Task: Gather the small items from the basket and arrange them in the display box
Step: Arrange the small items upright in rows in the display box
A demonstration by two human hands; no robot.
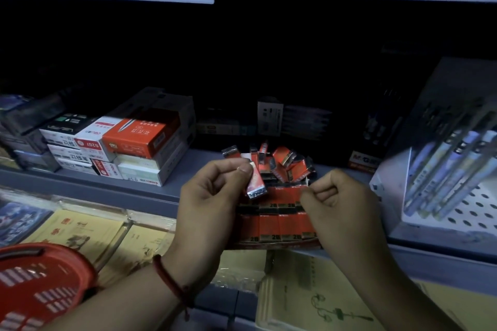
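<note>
Risk: loose pile (282, 164) heaped at 12 o'clock end of display box (271, 245); a nudge could spill pieces onto the shelf (107, 183). Left hand (212, 196) pinches one red packet (255, 183) just above the box rows. Right hand (333, 199) curled at box's 3 o'clock edge; whether it holds anything, cannot tell. Basket (40, 285) at 8 o'clock, well apart.

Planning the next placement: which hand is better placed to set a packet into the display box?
Left. The left hand already pinches a red packet over the display box; the right hand shows no packet.
</note>
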